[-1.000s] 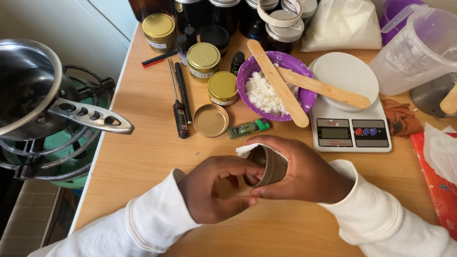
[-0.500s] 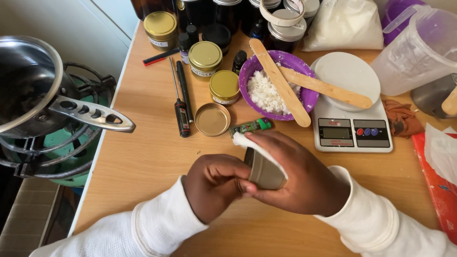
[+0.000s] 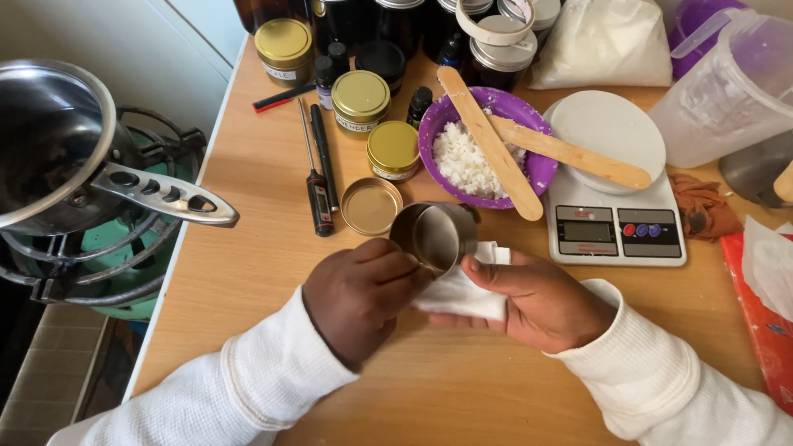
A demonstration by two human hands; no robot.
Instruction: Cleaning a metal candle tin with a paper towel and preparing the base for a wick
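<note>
The left hand has its fingers curled tight around the side of a small metal tin, which is tilted so its open mouth faces up toward the camera. The right hand sits just beside it, fingers closed on a white cloth — the cloth is pressed against the tin's lower side, between the two hands. Both hands hover low over the wooden desk, near its middle.

Just beyond the tin lies a loose gold lid, flat on the desk, and left of that a black probe thermometer. Behind them stand two gold-capped jars and a purple bowl of white flakes, with two wooden sticks laid across its rim. To the right of the bowl is a white digital scale — one stick reaches over its round plate. Farther right stand a clear plastic jug and a rust-coloured rag.

At the far left, off the desk's edge, a steel saucepan rests on a green gas burner.
</note>
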